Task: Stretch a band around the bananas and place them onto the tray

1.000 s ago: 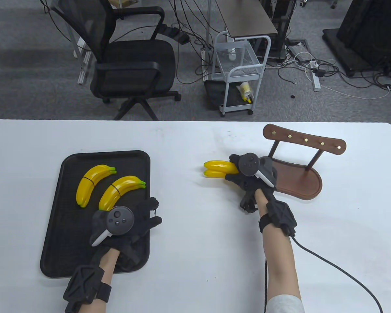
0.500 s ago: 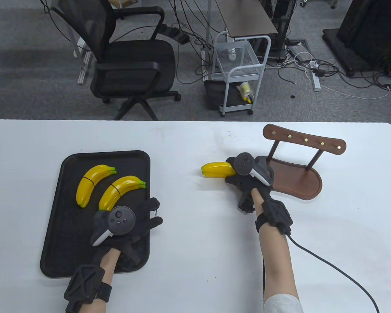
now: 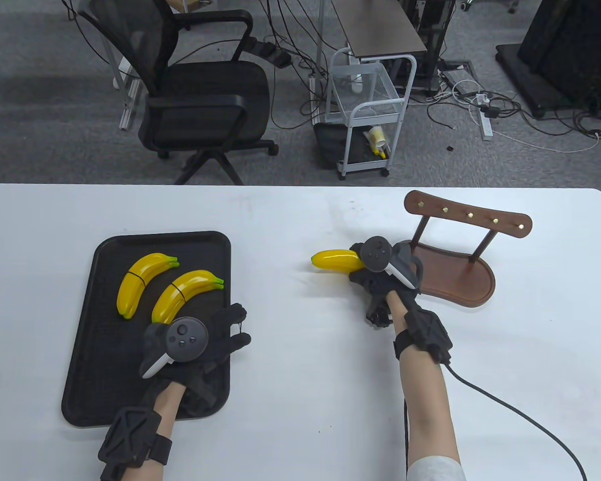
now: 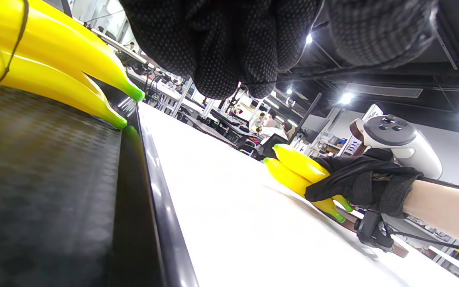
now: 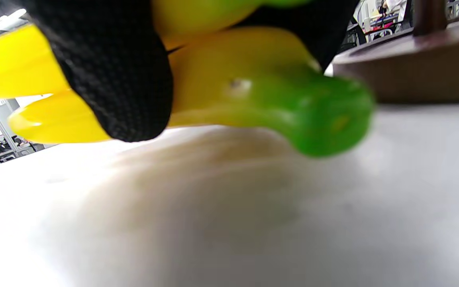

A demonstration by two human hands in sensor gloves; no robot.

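The right hand (image 3: 380,275) grips a pair of bananas (image 3: 333,261) near their green stem ends, fingers curled round them, just in front of the wooden stand (image 3: 461,280). The fruit's long axis runs roughly sideways across the surface (image 3: 300,350), the blunt yellow tips pointing toward the person's left, which is the way the tray (image 3: 87,361) lies. The tray is well apart from this bunch, across a stretch of bare surface, so I judge the coming move to be a carry leftward along that same axis. The left hand (image 3: 195,345) is far nearer the tray: it rests over the tray's near right corner with fingers loosely spread, and a thin loop of band (image 3: 239,328) seems to hang between its fingertips.

Two banded pairs already lie on the tray, one (image 3: 140,285) further left, the other (image 3: 183,293) just beyond the left hand.

From above, the held bunch looks like a single banana. The left wrist view shows two, stacked, with the bunch held low over the surface. The right wrist view, blurred, shows a dark line crossing the fruit beside the gloved finger; whether that is a band I cannot tell.
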